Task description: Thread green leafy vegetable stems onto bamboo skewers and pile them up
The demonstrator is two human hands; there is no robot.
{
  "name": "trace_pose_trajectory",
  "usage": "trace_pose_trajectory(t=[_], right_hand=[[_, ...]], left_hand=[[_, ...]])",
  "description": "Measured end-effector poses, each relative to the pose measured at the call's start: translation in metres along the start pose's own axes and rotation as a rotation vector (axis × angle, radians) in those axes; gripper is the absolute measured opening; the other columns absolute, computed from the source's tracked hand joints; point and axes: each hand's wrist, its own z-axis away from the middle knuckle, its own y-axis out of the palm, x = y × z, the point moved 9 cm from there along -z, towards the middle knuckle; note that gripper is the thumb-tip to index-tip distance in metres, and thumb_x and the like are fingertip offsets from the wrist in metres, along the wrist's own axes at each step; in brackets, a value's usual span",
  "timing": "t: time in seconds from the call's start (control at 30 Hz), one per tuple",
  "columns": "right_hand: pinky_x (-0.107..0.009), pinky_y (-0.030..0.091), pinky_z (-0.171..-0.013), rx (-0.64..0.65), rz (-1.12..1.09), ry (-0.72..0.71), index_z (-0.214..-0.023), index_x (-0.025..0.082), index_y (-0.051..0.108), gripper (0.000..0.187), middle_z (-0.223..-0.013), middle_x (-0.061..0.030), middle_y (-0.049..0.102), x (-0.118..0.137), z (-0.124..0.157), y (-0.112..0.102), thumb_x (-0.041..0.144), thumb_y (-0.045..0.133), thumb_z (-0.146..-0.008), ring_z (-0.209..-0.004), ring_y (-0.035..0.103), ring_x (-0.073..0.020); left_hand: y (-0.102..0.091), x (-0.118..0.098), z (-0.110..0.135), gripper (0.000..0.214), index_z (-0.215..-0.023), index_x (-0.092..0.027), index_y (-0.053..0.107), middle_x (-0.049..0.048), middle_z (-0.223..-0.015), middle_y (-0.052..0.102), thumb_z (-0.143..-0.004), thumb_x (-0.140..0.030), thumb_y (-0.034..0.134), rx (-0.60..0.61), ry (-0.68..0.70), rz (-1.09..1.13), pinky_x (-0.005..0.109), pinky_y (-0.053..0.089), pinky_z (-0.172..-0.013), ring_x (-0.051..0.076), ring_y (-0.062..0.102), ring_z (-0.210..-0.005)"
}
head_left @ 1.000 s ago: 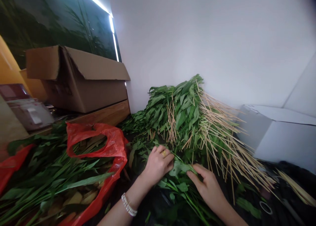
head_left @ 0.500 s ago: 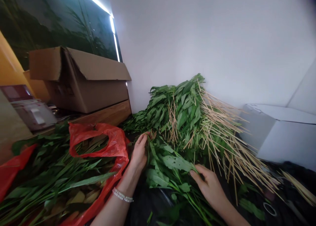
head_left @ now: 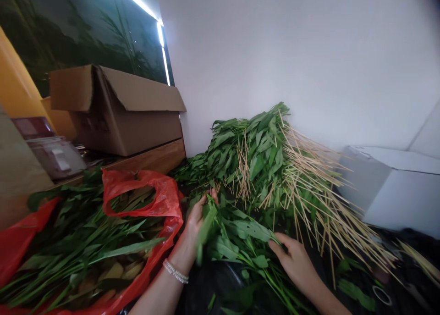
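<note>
A bunch of loose green leafy stems (head_left: 237, 241) lies in front of me on a dark surface. My left hand (head_left: 194, 225), with a pearl bracelet at the wrist, cups the bunch's left side, fingers curled over the leaves. On the bunch's right side rests my right hand (head_left: 295, 262), fingers closed on the stems near a broad leaf. Just behind them rises a big heap of greens threaded on thin wooden skewers (head_left: 275, 168), leaning against the white wall.
A red plastic bag (head_left: 165, 200) full of long green leaves lies at the left. Behind it stands an open cardboard box (head_left: 120, 113) on a wooden ledge. A white box (head_left: 392, 186) sits at the right, with loose skewers (head_left: 417, 260) nearby.
My left hand left the top of the bunch, went to its left side and now curls round the leaves. The bunch has been gathered narrower. The right hand has barely moved.
</note>
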Motion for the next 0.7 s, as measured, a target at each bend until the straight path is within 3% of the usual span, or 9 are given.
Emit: trace_pose_trajectory(t=[0.2,0.33,0.4,0.53,0.7], right_hand=[[-0.035,0.052,-0.077,-0.029,0.075,-0.063,-0.083,0.02,0.07,0.035,-0.084,-0.0079,0.072,0.008,0.002,-0.002,0.046,0.046,-0.085,-0.083,0.068,-0.0259],[-0.039,0.049,-0.087,-0.068,0.18,-0.206,-0.121,0.021,0.06,0.04,-0.114,-0.0099,0.066,0.034,0.01,-0.01,0.04,0.054,-0.086,-0.104,0.062,-0.0268],[-0.044,0.045,-0.094,-0.096,0.246,-0.305,-0.13,0.025,0.053,0.048,-0.125,-0.0103,0.06,0.053,0.016,-0.015,0.04,0.058,-0.084,-0.114,0.056,-0.029],[-0.044,0.041,-0.098,-0.105,0.194,-0.399,-0.123,0.024,0.058,0.036,-0.123,-0.0113,0.058,0.08,0.024,-0.023,0.033,0.056,-0.088,-0.117,0.051,-0.0281],[-0.036,0.046,-0.09,-0.034,-0.03,-0.301,-0.111,0.022,0.063,0.028,-0.109,-0.0085,0.064,0.082,0.018,-0.014,0.033,0.059,-0.085,-0.103,0.058,-0.0235]], left_hand=[[0.001,0.003,0.003,0.017,-0.086,-0.018,0.057,0.0042,-0.082,0.071,-0.094,-0.016,0.043,-0.051,0.01,0.117,0.035,0.059,-0.078,0.018,0.072,-0.08],[0.005,0.008,0.003,0.011,-0.088,-0.018,0.059,0.0058,-0.093,0.072,-0.092,-0.018,0.049,0.001,0.006,0.041,0.041,0.056,-0.085,0.022,0.07,-0.095],[0.009,0.015,0.004,0.012,-0.089,-0.018,0.059,0.0071,-0.098,0.071,-0.093,-0.019,0.048,0.03,-0.001,0.0,0.041,0.054,-0.089,0.022,0.068,-0.1],[0.035,0.038,0.016,0.005,-0.088,-0.018,0.059,0.0095,-0.113,0.067,-0.09,-0.02,0.055,0.249,0.011,-0.168,0.041,0.049,-0.097,0.022,0.062,-0.112],[0.068,0.077,0.047,0.012,-0.086,-0.018,0.064,0.0102,-0.125,0.061,-0.088,-0.029,0.062,0.547,0.013,-0.536,0.038,0.043,-0.103,0.025,0.053,-0.123]])
